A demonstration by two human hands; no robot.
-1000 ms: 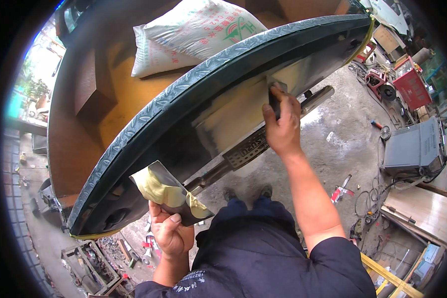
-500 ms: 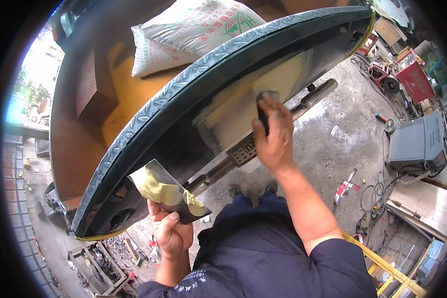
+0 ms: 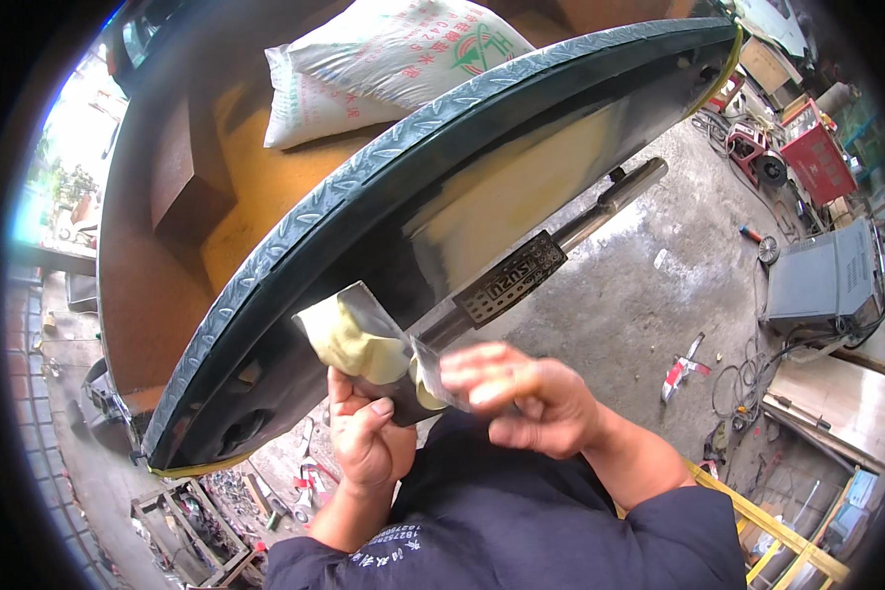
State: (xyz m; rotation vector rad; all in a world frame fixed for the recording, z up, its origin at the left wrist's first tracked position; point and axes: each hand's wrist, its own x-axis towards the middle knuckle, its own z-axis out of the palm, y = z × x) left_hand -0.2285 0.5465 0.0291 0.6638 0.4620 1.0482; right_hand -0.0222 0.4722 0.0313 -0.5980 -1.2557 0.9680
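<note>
The mixing plate (image 3: 372, 310), carrying yellow paste (image 3: 354, 346), is held up in front of the torso, over the lower edge of the dark panel in the view. The left hand (image 3: 369, 447) is closed on its near edge, thumb on top. The right hand (image 3: 536, 398) has hold of a thin scraper (image 3: 430, 368) at the plate's right end; motion blur prevents telling how tightly the fingers close. Step in hand, as judged: working or gathering paste on the plate. A clean pickup calls for a steady plate and a low blade angle. Beyond, the dark panel (image 3: 359, 258) bears a pale smeared patch (image 3: 506, 202), with a perforated step plate (image 3: 511, 278) alongside; white sacks (image 3: 403, 64) lie farther out.
</note>
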